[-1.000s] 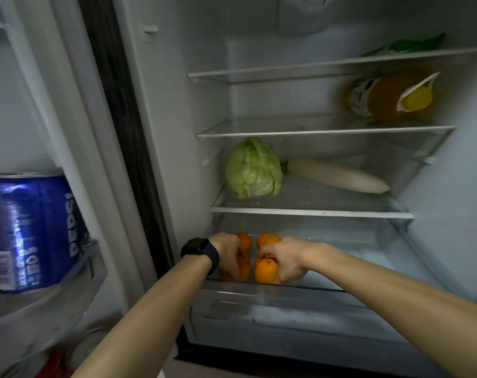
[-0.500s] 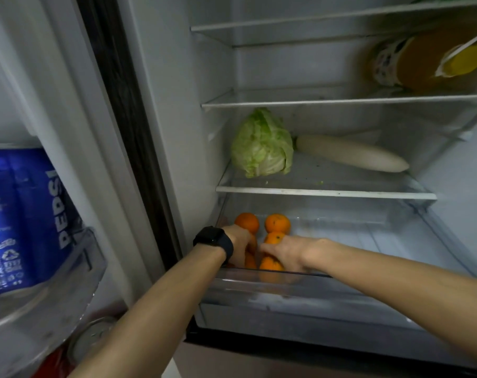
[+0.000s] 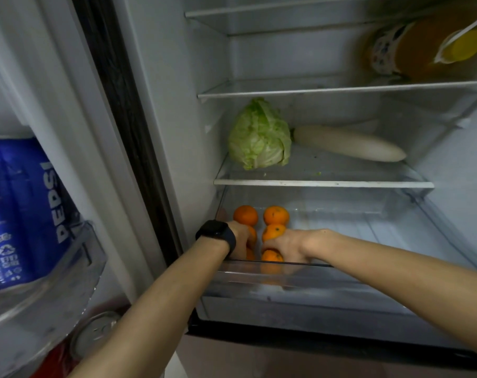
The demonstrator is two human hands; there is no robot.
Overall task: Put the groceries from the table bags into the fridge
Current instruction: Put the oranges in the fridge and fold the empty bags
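Observation:
Several oranges lie in two rows at the left end of the clear crisper drawer point(image 3: 341, 271) at the bottom of the fridge. Two of them, a back left orange point(image 3: 245, 214) and a back right orange point(image 3: 276, 214), sit free. My left hand point(image 3: 241, 238), with a black watch on the wrist, reaches down over the left row and curls round a front orange point(image 3: 250, 253). My right hand point(image 3: 289, 246) curls round the front right orange point(image 3: 271, 256), just behind the drawer's front wall. The fingertips of both hands are hidden.
A cabbage point(image 3: 259, 135) and a white radish point(image 3: 349, 143) lie on the glass shelf above the drawer. An orange-filled jug point(image 3: 423, 47) lies one shelf higher. The open door's bin at the left holds a blue Pepsi pack point(image 3: 21, 211), with a can top point(image 3: 95, 331) below.
Both hands have sunk lower into the drawer with the oranges, toward its front left corner. The view has dropped and moved closer to the fridge.

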